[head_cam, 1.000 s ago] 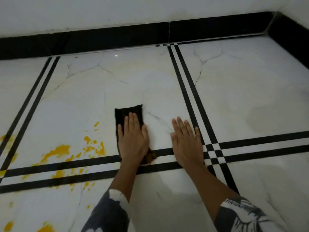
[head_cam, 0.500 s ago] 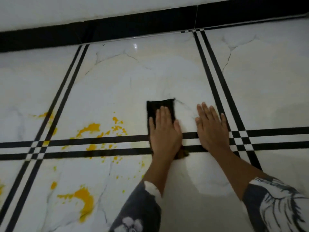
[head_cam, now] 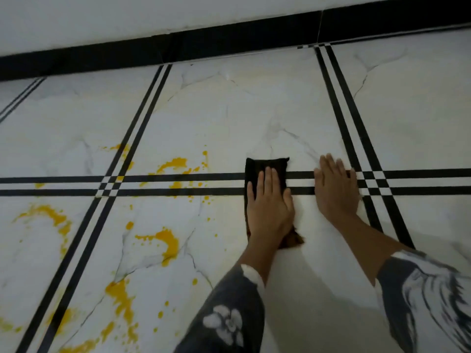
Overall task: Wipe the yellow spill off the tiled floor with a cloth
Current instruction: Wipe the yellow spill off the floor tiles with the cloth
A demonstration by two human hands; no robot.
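Note:
A dark folded cloth [head_cam: 265,164] lies flat on the white tiled floor [head_cam: 254,118], across the double black lines. My left hand [head_cam: 270,207] presses down on it with straight fingers. My right hand [head_cam: 334,189] rests flat on the bare floor just right of the cloth, fingers straight. The yellow spill [head_cam: 165,240] spreads in streaks and drops over the tiles to the left of the cloth, with more yellow patches [head_cam: 175,164] above the lines and others [head_cam: 119,299] toward the bottom left. The cloth's near end is hidden under my left wrist.
A black skirting strip [head_cam: 229,42] runs along the white wall at the back. Double black inlay lines [head_cam: 142,123] cross the floor in a grid. My patterned sleeves [head_cam: 229,317] fill the lower right.
The view has swung left, bringing more of the yellow spill into sight. My left hand and the cloth have slid toward me, now lying across the black lines. My right hand stays flat beside them.

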